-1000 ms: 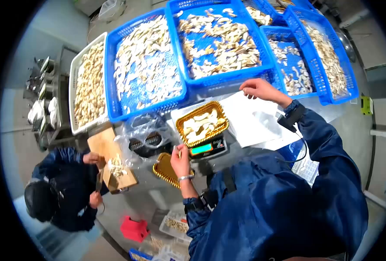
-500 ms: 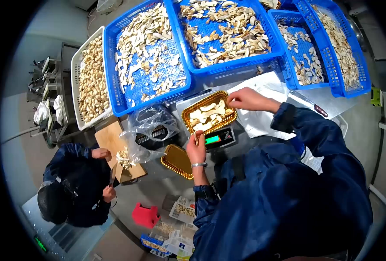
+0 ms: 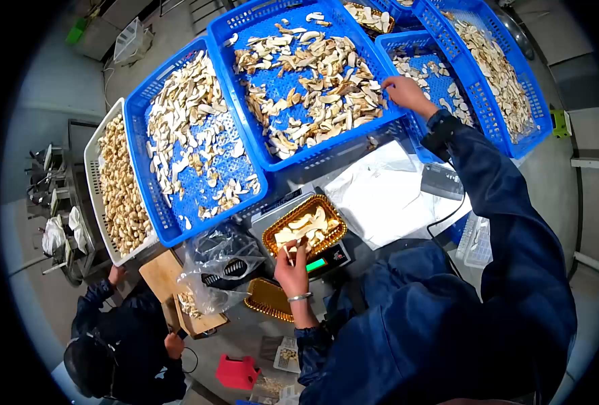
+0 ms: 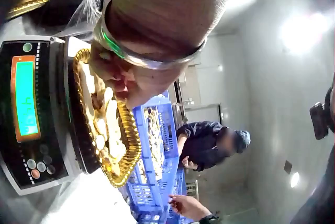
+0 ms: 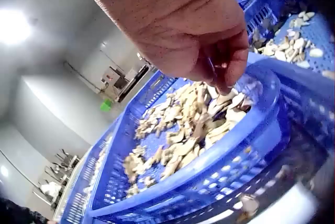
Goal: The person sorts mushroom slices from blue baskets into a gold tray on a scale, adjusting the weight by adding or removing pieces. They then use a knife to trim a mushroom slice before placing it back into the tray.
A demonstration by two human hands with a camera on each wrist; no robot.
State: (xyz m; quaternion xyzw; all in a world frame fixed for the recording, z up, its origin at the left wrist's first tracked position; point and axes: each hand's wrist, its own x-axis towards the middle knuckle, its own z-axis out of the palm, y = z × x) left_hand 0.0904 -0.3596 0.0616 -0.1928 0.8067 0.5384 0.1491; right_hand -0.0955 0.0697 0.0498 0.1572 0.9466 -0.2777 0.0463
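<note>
My left hand (image 3: 291,273) is over the near side of a gold tray (image 3: 343,233) holding pale mushroom slices (image 3: 321,221). Its thumb and fingers pinch what looks like a small mushroom slice, mostly hidden by the fingers. Under the tray is a digital scale (image 4: 52,156) with a lit green display (image 4: 25,98). My right hand (image 3: 411,94) hovers at the right corner of a large blue basket (image 3: 380,121) of mushroom slices (image 3: 340,88). In the right wrist view its fingers (image 5: 230,62) bend loosely just above the slices, with nothing visible between them.
More baskets of mushrooms stand alongside, including a white basket (image 3: 97,182) at the left. A clear plastic bag (image 3: 218,260) and a second gold tray (image 3: 267,300) lie left of the scale. White paper (image 3: 374,196) lies right of it. Another person (image 3: 120,344) is by a cutting board (image 3: 158,273).
My right hand has gone from the gold tray's right rim up to the large blue basket's corner. The left hand stays by the tray, its fingertips now over the slices. The view has shifted.
</note>
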